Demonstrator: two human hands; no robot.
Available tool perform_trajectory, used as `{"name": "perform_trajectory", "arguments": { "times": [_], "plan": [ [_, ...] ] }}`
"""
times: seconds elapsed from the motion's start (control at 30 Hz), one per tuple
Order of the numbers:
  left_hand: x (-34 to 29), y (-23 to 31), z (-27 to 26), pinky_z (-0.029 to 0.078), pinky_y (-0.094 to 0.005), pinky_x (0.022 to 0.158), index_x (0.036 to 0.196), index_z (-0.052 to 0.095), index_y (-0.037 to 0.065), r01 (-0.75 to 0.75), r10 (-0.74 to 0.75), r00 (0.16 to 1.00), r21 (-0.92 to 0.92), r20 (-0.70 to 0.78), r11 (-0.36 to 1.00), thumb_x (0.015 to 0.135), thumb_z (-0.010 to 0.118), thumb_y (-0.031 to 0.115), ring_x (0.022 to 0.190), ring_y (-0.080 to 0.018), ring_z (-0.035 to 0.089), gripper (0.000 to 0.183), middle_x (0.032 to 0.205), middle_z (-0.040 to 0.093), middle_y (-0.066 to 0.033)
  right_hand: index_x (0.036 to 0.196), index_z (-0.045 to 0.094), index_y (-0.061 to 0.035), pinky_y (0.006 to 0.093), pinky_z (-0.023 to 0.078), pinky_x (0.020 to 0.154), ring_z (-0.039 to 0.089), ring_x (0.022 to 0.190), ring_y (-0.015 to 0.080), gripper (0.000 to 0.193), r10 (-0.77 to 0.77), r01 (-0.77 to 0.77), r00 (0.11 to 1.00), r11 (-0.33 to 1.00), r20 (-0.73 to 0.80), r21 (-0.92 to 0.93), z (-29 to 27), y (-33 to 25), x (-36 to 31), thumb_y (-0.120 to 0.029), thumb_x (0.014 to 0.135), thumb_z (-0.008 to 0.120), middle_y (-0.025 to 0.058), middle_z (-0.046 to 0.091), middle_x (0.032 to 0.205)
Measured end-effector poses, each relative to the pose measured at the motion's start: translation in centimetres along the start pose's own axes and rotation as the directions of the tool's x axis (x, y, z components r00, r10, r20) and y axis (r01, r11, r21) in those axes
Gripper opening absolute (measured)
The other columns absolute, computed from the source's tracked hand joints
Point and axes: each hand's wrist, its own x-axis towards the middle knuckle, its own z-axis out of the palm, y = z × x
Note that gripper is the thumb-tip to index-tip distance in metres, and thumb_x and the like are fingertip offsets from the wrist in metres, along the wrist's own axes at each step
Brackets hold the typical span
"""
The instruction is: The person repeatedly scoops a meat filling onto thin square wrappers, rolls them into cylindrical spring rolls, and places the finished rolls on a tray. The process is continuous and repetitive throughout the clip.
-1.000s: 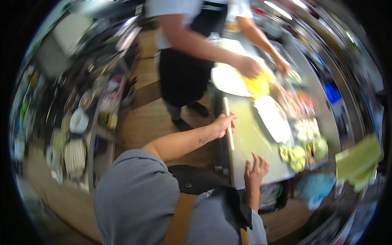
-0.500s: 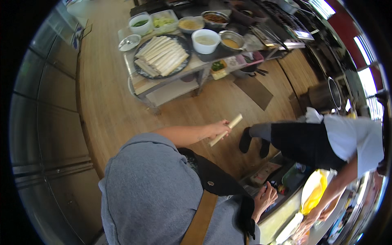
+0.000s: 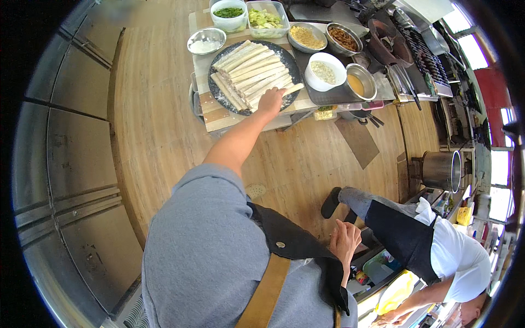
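Note:
My left hand (image 3: 269, 101) is closed on a long pale dough roll (image 3: 293, 89), at the near right edge of a round black tray (image 3: 216, 93). Several more such dough rolls (image 3: 254, 71) lie side by side and stacked on that tray, dusted with white powder. My fingertips are largely hidden behind the back of the hand. Close to my body, my right hand (image 3: 344, 242) hangs with loosely bent fingers a little apart and nothing visible in it.
Around the tray stand a steel bowl of white powder (image 3: 206, 41), tubs of chopped greens (image 3: 228, 13) and lettuce (image 3: 266, 19), a white bowl (image 3: 325, 71) and a bowl of yellow liquid (image 3: 358, 82). At the right, a co-worker (image 3: 459, 251) leans over a counter.
My left hand has carried the dough roll forward from above the floor to the tray. The table now appears closer. My right hand has risen slightly, and the co-worker bends lower.

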Motion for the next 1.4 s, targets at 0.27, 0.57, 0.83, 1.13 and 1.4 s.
{"name": "perform_trajectory", "arguments": {
  "times": [0.27, 0.57, 0.83, 1.13, 1.4],
  "plan": [
    [-1.2, -2.1, 2.0, 0.058, -0.0462, 0.084, 0.116, 0.07, 0.013, -0.078, 0.051, 0.992, 0.251, 0.112, 0.965, 0.091, 0.059, 0.006, 0.105, -0.0332, 0.063, 0.029, 0.112, 0.062, -0.0103, 0.121, 0.068, -0.0137, 0.0515, 0.038, 0.104, 0.052, 0.117, 0.0331, 0.029, 0.133, -0.133, 0.991, 0.99, 0.002, -0.049, -1.0, 0.2, 0.3, -0.015, 0.093, 0.066, 0.0095, 0.062, 0.117],
    [-0.1, -1.4, 2.4, 0.056, -0.0491, 0.087, 0.123, 0.064, 0.014, -0.071, 0.015, 0.985, 0.329, 0.17, 0.942, 0.093, 0.057, 0.006, 0.111, -0.0339, 0.061, 0.033, 0.116, 0.062, -0.0124, 0.118, 0.069, -0.0112, 0.0509, 0.038, 0.103, 0.053, 0.117, 0.0333, 0.026, 0.216, -0.215, 0.976, 0.977, -0.009, 0.002, -1.4, 1.0, -0.1, -0.013, 0.093, 0.065, 0.0098, 0.063, 0.114],
    [1.9, -6.4, 6.4, 0.05, -0.0459, 0.102, 0.138, 0.06, 0.01, -0.136, 0.109, 0.988, 0.277, 0.111, 0.951, 0.1, 0.052, 0.009, 0.124, -0.0387, 0.059, 0.039, 0.131, 0.064, -0.0221, 0.117, 0.07, -0.0126, 0.0495, 0.04, 0.101, 0.053, 0.115, 0.0316, 0.027, 0.314, -0.316, 0.945, 0.948, -0.086, -0.015, -0.5, 3.1, -5.0, -0.016, 0.091, 0.067, 0.0083, 0.061, 0.111],
    [1.4, 3.4, 3.5, 0.053, -0.0549, 0.091, 0.147, 0.05, 0.021, 0.037, -0.083, 0.994, 0.505, 0.069, 0.862, 0.097, 0.067, 0.026, 0.119, -0.0353, 0.061, 0.053, 0.133, 0.059, -0.0117, 0.109, 0.071, -0.0147, 0.0508, 0.039, 0.103, 0.053, 0.115, 0.0274, 0.02, 0.529, -0.541, 0.834, 0.84, -0.155, -0.045, 0.0, 3.2, -10.6, -0.025, 0.093, 0.065, 0.0063, 0.059, 0.109],
    [-14.8, 23.9, 13.0, 0.051, -0.0512, 0.092, 0.134, 0.062, 0.02, -0.766, 0.709, 0.599, 0.009, 0.372, 0.643, 0.084, 0.078, 0.028, 0.117, -0.0331, 0.06, 0.053, 0.128, 0.06, -0.0122, 0.111, 0.073, -0.0166, 0.0504, 0.04, 0.101, 0.052, 0.113, 0.0271, 0.023, 0.809, -0.837, 0.535, 0.547, -0.242, -0.02, 0.1, 5.8, -24.3, -0.024, 0.09, 0.067, 0.0058, 0.057, 0.107]
  ]
}}
